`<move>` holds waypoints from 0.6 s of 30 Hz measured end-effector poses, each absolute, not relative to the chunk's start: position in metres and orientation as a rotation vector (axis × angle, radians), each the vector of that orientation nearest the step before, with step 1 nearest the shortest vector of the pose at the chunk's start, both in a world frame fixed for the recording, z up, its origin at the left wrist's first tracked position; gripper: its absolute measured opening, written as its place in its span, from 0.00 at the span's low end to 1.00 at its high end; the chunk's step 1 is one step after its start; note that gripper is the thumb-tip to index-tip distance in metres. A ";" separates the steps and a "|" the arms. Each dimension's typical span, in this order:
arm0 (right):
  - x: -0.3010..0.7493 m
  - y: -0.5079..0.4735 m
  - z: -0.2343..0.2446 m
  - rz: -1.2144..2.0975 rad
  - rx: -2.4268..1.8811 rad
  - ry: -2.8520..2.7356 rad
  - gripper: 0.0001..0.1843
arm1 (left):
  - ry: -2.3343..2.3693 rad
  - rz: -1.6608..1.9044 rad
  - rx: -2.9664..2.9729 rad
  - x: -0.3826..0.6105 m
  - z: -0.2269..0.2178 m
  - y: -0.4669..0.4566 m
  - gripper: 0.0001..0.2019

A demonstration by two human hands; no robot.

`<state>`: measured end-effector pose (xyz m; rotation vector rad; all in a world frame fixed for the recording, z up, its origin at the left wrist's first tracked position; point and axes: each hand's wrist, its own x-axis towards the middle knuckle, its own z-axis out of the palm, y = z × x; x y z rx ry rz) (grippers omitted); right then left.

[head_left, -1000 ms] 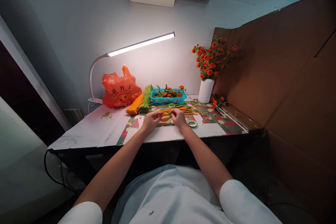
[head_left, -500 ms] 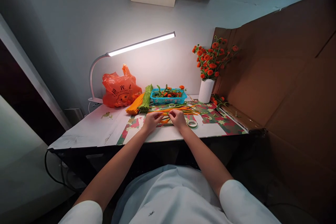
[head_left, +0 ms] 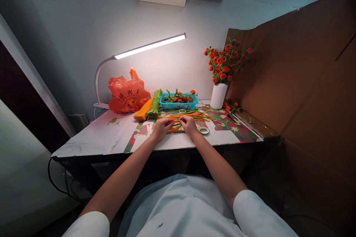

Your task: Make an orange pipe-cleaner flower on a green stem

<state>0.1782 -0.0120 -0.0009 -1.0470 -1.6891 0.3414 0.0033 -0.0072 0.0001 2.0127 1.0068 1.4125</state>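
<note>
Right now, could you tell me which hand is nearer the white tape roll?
Right. The right hand lies just left of the tape roll; the left hand is farther left.

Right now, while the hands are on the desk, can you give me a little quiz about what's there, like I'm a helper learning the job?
1. True or false: the white vase holds orange flowers.
2. What lies on the desk just to the right of the right hand? A) a tape roll B) a cup C) a phone
3. Fill in: the little piece between the left hand and the right hand is ___ in colour.
Key: 1 true; 2 A; 3 orange.
</note>
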 end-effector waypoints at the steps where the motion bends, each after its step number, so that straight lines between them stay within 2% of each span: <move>1: 0.179 -0.012 -0.001 0.332 -1.053 -1.676 0.08 | 1.011 1.420 2.001 0.003 0.001 -0.008 0.16; 8: 0.185 -0.016 0.003 0.304 -1.003 -1.729 0.09 | 1.005 1.476 2.004 0.004 0.007 -0.014 0.10; 18: 0.189 -0.019 0.008 0.345 -0.957 -1.782 0.08 | 0.951 1.409 2.074 0.004 0.007 -0.013 0.08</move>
